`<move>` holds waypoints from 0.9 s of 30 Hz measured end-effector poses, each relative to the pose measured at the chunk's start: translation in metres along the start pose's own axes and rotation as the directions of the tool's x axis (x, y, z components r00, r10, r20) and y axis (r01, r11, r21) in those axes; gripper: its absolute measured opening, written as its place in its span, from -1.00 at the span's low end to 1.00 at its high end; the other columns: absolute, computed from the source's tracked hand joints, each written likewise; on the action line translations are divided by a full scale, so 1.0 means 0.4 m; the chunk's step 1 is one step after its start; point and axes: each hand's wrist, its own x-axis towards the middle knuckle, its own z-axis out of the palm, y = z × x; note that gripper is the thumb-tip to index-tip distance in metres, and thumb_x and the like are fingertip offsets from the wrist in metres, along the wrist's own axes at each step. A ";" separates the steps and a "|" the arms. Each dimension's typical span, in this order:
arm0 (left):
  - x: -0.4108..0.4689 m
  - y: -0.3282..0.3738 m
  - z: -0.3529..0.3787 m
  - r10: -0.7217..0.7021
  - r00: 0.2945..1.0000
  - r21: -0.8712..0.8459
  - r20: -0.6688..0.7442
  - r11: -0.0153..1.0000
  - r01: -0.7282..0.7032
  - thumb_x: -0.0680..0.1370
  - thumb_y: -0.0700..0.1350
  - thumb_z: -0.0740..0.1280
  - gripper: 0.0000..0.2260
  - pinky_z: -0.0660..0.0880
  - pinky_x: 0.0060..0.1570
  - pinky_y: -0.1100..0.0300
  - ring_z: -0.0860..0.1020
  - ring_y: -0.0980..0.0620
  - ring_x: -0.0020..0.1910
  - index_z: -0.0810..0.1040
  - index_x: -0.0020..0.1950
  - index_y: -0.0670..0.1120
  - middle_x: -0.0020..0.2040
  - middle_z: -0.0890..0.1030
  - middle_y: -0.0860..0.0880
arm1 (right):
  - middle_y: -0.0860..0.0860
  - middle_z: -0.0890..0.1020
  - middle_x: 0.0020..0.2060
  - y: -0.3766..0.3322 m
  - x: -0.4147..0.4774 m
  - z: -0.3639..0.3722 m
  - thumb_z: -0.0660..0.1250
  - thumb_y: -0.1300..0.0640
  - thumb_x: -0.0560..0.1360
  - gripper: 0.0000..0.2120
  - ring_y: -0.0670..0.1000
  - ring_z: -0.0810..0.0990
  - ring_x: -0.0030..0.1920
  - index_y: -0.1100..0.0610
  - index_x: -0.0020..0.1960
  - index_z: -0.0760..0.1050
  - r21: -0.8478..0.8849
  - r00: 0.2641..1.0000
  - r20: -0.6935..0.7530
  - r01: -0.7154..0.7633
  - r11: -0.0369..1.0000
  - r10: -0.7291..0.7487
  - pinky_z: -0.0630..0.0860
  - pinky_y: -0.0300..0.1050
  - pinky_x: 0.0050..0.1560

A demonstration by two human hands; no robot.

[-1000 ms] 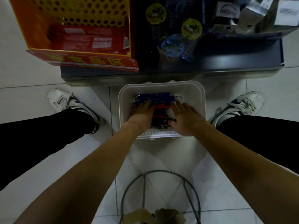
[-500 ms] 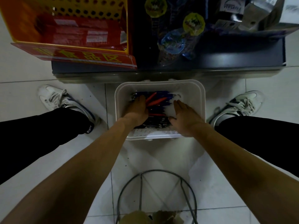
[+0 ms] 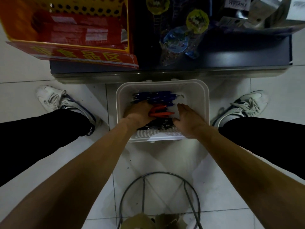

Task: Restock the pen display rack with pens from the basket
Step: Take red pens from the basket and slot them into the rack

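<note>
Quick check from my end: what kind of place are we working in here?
Most likely a small shop aisle. A dark low shelf holds packaged goods, an orange perforated display bin with a red printed sign stands on it, and a white plastic basket of blue pens and red pens sits on the tiled floor.

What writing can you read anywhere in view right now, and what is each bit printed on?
"食品区", preceded by one or two characters I can't make out: yellow on the red sign strip under the yellow perforated rack.
"tiger", roughly: small white lettering on the left trouser cuff.
White label at top right: blurred, unreadable.
Round yellow tags on hanging packets: too small to read.
</note>
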 end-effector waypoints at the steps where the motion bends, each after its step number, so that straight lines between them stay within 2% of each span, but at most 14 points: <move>1: -0.001 -0.001 -0.002 0.018 1.000 0.013 0.019 1.000 -0.018 0.55 -0.01 0.33 -0.79 0.45 0.16 0.12 0.56 -0.07 0.11 0.56 0.16 0.00 0.13 0.61 -0.06 | 0.17 0.36 0.43 0.000 0.002 0.002 0.23 0.03 0.59 -0.40 0.14 0.36 0.40 0.22 0.53 0.13 0.007 1.000 0.000 -0.006 1.000 0.006 0.22 -0.01 0.49; 4: -0.002 -0.006 0.002 0.041 0.994 0.035 0.097 0.998 -0.045 0.51 0.00 0.39 -0.75 0.45 0.18 0.11 0.56 -0.06 0.10 0.54 0.17 0.02 0.13 0.60 -0.03 | 0.17 0.37 0.42 -0.001 0.001 0.005 0.23 0.02 0.59 -0.41 0.15 0.37 0.40 0.23 0.52 0.15 0.019 1.000 0.007 -0.028 0.999 0.028 0.23 -0.02 0.48; 6: -0.004 -0.011 0.008 0.051 0.994 0.008 0.095 0.999 -0.052 0.50 -0.01 0.39 -0.76 0.47 0.18 0.10 0.56 -0.06 0.10 0.56 0.16 0.03 0.12 0.61 -0.04 | 0.17 0.34 0.44 -0.002 -0.002 0.003 0.23 0.02 0.59 -0.39 0.15 0.35 0.41 0.23 0.54 0.13 0.021 0.999 0.005 -0.034 0.999 0.034 0.22 -0.03 0.48; 10: -0.019 -0.004 0.004 0.049 0.997 -0.105 -0.062 0.993 -0.055 0.56 -0.07 0.33 -0.67 0.43 0.19 0.12 0.53 -0.11 0.17 0.47 0.33 -0.01 0.23 0.57 -0.09 | 0.19 0.34 0.43 -0.008 -0.012 -0.012 0.25 0.08 0.58 -0.39 0.16 0.37 0.39 0.24 0.53 0.12 0.030 0.999 0.010 -0.036 0.999 0.036 0.24 -0.03 0.44; 12: -0.023 -0.007 -0.005 -0.021 0.990 -0.129 -0.140 0.992 0.003 0.58 -0.12 0.27 -0.69 0.45 0.03 0.15 0.54 -0.07 0.04 0.43 0.33 -0.01 0.20 0.58 -0.10 | 0.20 0.35 0.42 -0.015 -0.018 -0.022 0.23 0.10 0.59 -0.40 0.16 0.39 0.37 0.25 0.53 0.11 0.022 0.999 0.014 -0.034 0.999 0.033 0.27 -0.03 0.42; 14: -0.020 -0.007 -0.014 -0.063 0.983 -0.074 -0.173 0.996 0.051 0.59 -0.11 0.26 -0.74 0.41 -0.09 0.16 0.53 -0.05 -0.06 0.43 0.28 -0.04 0.14 0.59 -0.11 | 0.19 0.38 0.39 -0.020 -0.020 -0.031 0.21 0.10 0.59 -0.43 0.15 0.42 0.33 0.25 0.52 0.12 0.003 1.000 0.006 -0.026 1.000 0.026 0.31 -0.03 0.39; 17: -0.010 0.015 -0.014 -0.043 0.984 0.108 -0.171 0.992 0.062 0.60 -0.12 0.23 -0.75 0.49 0.01 0.05 0.58 -0.15 0.06 0.45 0.28 -0.04 0.14 0.60 -0.12 | 0.14 0.46 0.31 -0.022 -0.020 -0.038 0.22 0.11 0.59 -0.52 0.11 0.48 0.24 0.19 0.46 0.22 0.024 1.000 -0.019 -0.021 1.000 0.021 0.38 -0.04 0.31; 19: 0.000 0.023 -0.008 -0.072 0.984 0.201 -0.166 0.974 0.105 0.62 -0.13 0.20 -0.77 0.49 0.01 0.02 0.59 -0.15 0.07 0.47 0.26 -0.04 0.13 0.61 -0.12 | 0.13 0.49 0.26 -0.021 -0.018 -0.037 0.22 0.11 0.59 -0.57 0.09 0.51 0.18 0.17 0.42 0.27 0.043 0.999 -0.030 -0.017 0.999 0.018 0.41 -0.06 0.24; 21: 0.011 0.022 -0.006 -0.093 0.979 0.225 -0.184 0.965 0.134 0.63 -0.13 0.19 -0.79 0.47 -0.03 0.04 0.60 -0.14 0.06 0.51 0.23 -0.05 0.10 0.63 -0.12 | 0.13 0.46 0.30 -0.022 -0.016 -0.039 0.22 0.10 0.60 -0.54 0.10 0.50 0.21 0.18 0.46 0.23 0.045 1.000 -0.025 -0.010 0.999 0.012 0.40 -0.05 0.26; 24: 0.023 0.017 -0.007 -0.047 0.972 0.267 -0.232 0.957 0.110 0.62 -0.12 0.20 -0.81 0.50 -0.04 0.02 0.61 -0.14 0.04 0.56 0.16 -0.06 0.06 0.65 -0.12 | 0.16 0.35 0.42 -0.020 -0.016 -0.045 0.19 0.09 0.61 -0.45 0.14 0.42 0.34 0.20 0.54 0.12 0.040 1.000 -0.008 -0.018 0.999 0.018 0.33 -0.03 0.36; 27: 0.025 0.011 0.002 -0.035 0.965 0.252 -0.261 0.962 0.103 0.61 -0.15 0.22 -0.82 0.51 -0.03 0.01 0.62 -0.13 0.04 0.55 0.17 -0.08 0.05 0.65 -0.12 | 0.15 0.35 0.42 -0.021 -0.013 -0.048 0.20 0.09 0.62 -0.45 0.13 0.43 0.33 0.20 0.53 0.13 0.043 1.000 -0.012 -0.026 0.999 0.027 0.34 -0.05 0.34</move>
